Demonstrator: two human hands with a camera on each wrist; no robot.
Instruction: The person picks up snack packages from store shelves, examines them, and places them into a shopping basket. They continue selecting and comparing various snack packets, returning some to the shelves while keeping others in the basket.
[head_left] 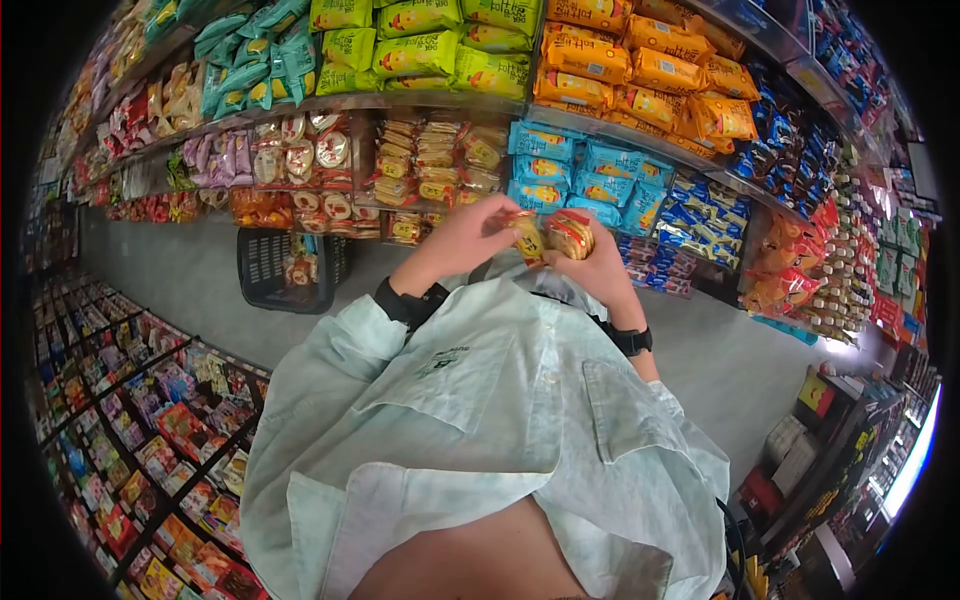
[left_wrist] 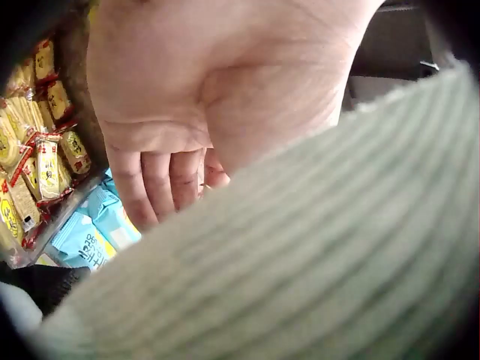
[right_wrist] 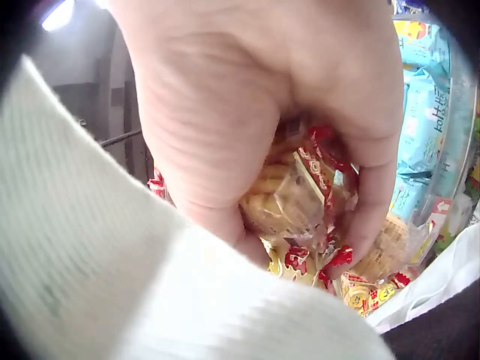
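In the head view both hands meet in front of the chest, below the blue snack packs. The left hand pinches a small clear-and-red cracker packet with a yellow label. Just beside it, the right hand grips several stacked cracker packets. The right wrist view shows thumb and fingers curled round a clear wrapper with red ends and ridged golden pieces inside. In the left wrist view the palm faces the camera, its fingertips partly hidden by the sleeve.
Blue snack packs and similar cracker packets fill shelf bins ahead. Green packs and orange packs sit higher. A dark shopping basket with a few packets inside stands on the floor at left. Another display rack stands lower left.
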